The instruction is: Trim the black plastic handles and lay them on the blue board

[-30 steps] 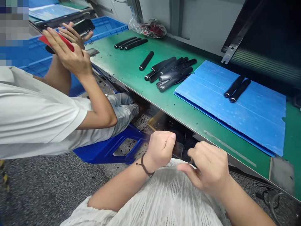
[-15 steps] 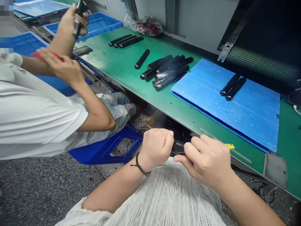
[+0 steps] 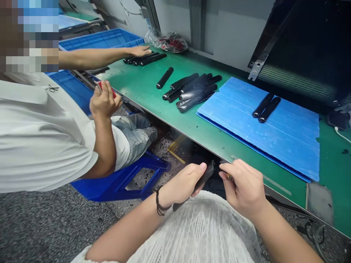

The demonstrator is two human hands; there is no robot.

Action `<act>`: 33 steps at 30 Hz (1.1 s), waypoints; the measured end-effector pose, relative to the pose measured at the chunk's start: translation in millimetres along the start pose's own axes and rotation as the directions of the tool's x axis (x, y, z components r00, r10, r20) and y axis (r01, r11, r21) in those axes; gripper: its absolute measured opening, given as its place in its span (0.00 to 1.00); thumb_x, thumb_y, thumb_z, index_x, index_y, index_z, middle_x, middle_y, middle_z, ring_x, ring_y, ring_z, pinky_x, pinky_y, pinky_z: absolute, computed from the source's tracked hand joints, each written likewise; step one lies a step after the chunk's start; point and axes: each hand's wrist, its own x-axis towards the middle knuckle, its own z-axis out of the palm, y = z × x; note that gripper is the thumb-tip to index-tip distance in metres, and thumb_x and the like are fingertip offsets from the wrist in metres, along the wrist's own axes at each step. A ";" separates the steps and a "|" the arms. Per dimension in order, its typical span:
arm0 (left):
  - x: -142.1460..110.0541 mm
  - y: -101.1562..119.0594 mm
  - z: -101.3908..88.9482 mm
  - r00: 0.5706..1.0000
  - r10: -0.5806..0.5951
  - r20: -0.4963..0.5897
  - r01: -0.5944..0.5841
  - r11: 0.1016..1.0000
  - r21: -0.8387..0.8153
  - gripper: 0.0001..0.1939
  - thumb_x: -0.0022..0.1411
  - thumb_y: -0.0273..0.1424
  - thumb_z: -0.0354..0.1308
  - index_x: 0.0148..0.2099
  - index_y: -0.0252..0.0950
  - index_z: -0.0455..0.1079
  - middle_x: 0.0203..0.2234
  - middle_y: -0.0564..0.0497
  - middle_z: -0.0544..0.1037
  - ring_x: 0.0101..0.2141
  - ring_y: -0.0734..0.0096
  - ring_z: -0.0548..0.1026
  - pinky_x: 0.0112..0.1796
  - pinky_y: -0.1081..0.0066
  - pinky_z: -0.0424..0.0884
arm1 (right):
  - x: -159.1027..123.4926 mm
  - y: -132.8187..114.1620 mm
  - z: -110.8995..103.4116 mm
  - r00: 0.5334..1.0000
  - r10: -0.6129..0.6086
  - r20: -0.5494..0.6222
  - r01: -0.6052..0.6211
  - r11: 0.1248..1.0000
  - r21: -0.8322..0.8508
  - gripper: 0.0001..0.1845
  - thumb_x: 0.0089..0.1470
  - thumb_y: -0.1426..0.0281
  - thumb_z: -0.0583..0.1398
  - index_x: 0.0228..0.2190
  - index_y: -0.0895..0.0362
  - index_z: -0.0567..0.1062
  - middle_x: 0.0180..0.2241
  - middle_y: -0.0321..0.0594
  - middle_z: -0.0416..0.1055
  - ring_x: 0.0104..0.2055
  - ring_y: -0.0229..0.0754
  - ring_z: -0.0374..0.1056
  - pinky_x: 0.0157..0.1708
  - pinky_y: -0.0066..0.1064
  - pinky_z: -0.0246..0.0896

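Note:
My left hand (image 3: 181, 183) is closed around a dark, elongated plastic shell (image 3: 207, 174), holding it tilted over my lap. One end of the shell sticks out past the thumb. Just to its right, my right hand (image 3: 244, 185) is closed, thumb against the curled fingers, on a small tool (image 3: 229, 176); only a yellowish bit of it shows, so its kind is unclear. A gap separates this hand from the shell. Beyond my hands, two glossy black elongated parts (image 3: 270, 110) lie on a blue plastic sheet (image 3: 290, 146), and several similar parts (image 3: 193, 89) are heaped to its left.
A co-worker's hand (image 3: 105, 100) holds a red item at left; their other hand (image 3: 142, 50) touches black parts on the green table (image 3: 131, 86). Blue crates (image 3: 120, 36) stand behind. A blue stool (image 3: 109, 191) is below. A flat grey piece (image 3: 319, 202) lies near the table edge.
My hands have moved apart, and the shell has turned so its end points up and right. The co-worker's far hand has gone from raised with a dark part to the row of parts.

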 end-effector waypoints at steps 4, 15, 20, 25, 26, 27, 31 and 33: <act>-2.7 -1.5 -0.1 0.999 0.000 -0.037 0.000 1.000 -0.004 0.41 0.75 0.57 0.33 0.17 0.38 0.58 0.10 0.53 0.61 0.16 0.75 0.61 0.27 0.68 0.61 | 8.5 -1.7 -10.6 0.985 0.078 0.153 -0.076 0.997 -0.019 0.19 0.68 0.54 0.59 0.36 0.57 0.73 0.26 0.35 0.66 0.28 0.38 0.58 0.29 0.32 0.45; -8.7 12.2 0.9 0.998 -0.009 -0.070 0.013 0.998 0.067 0.38 0.76 0.56 0.35 0.19 0.38 0.57 0.11 0.55 0.60 0.17 0.75 0.60 0.26 0.68 0.59 | 32.0 -5.0 -12.6 0.967 0.057 0.250 -0.008 0.981 -0.195 0.30 0.69 0.47 0.51 0.24 0.55 0.67 0.23 0.34 0.63 0.25 0.37 0.51 0.27 0.33 0.34; -11.3 14.1 5.7 0.993 -0.040 -0.111 0.050 0.995 0.086 0.36 0.77 0.52 0.36 0.19 0.38 0.56 0.11 0.56 0.60 0.18 0.75 0.59 0.28 0.68 0.60 | 31.7 -5.7 -12.6 0.971 0.018 0.237 0.043 0.968 -0.248 0.28 0.70 0.50 0.52 0.24 0.55 0.67 0.23 0.34 0.62 0.26 0.38 0.50 0.28 0.35 0.34; -11.6 16.4 10.5 0.982 -0.073 -0.175 0.085 0.995 0.059 0.38 0.76 0.54 0.36 0.18 0.39 0.55 0.11 0.55 0.59 0.18 0.75 0.60 0.28 0.68 0.61 | 25.4 -6.9 -4.6 0.987 -0.043 0.157 0.094 0.938 -0.333 0.25 0.70 0.54 0.55 0.24 0.54 0.67 0.23 0.35 0.61 0.27 0.39 0.49 0.29 0.36 0.35; -10.9 16.0 11.2 0.981 -0.079 -0.178 0.089 0.995 0.045 0.39 0.76 0.55 0.35 0.17 0.39 0.54 0.11 0.55 0.58 0.17 0.75 0.60 0.27 0.68 0.61 | 23.0 -7.2 -1.8 0.991 -0.054 0.126 0.097 0.927 -0.364 0.25 0.69 0.54 0.56 0.24 0.54 0.67 0.22 0.35 0.60 0.27 0.40 0.49 0.29 0.36 0.35; -9.9 15.0 11.6 0.980 -0.086 -0.177 0.092 0.995 0.027 0.39 0.76 0.56 0.35 0.16 0.39 0.54 0.10 0.54 0.58 0.16 0.75 0.60 0.27 0.68 0.61 | 20.3 -7.6 1.0 0.994 -0.064 0.093 0.095 0.916 -0.391 0.25 0.69 0.54 0.57 0.24 0.54 0.66 0.22 0.35 0.59 0.27 0.40 0.49 0.29 0.36 0.35; -4.4 7.5 9.7 0.988 -0.110 -0.105 0.096 0.987 -0.132 0.39 0.74 0.58 0.37 0.17 0.38 0.57 0.09 0.54 0.58 0.14 0.77 0.57 0.22 0.70 0.57 | 9.4 -7.2 9.9 0.986 -0.168 0.004 0.159 0.924 -0.349 0.20 0.66 0.59 0.62 0.25 0.54 0.68 0.21 0.33 0.58 0.26 0.39 0.48 0.28 0.37 0.36; -1.5 4.0 7.2 0.995 -0.102 -0.022 0.092 0.954 -0.284 0.37 0.73 0.59 0.38 0.21 0.38 0.58 0.09 0.55 0.58 0.13 0.77 0.55 0.20 0.71 0.55 | 6.5 -5.5 10.3 0.980 -0.195 -0.026 0.185 0.957 -0.224 0.08 0.66 0.68 0.62 0.33 0.56 0.73 0.22 0.32 0.61 0.27 0.38 0.51 0.28 0.36 0.40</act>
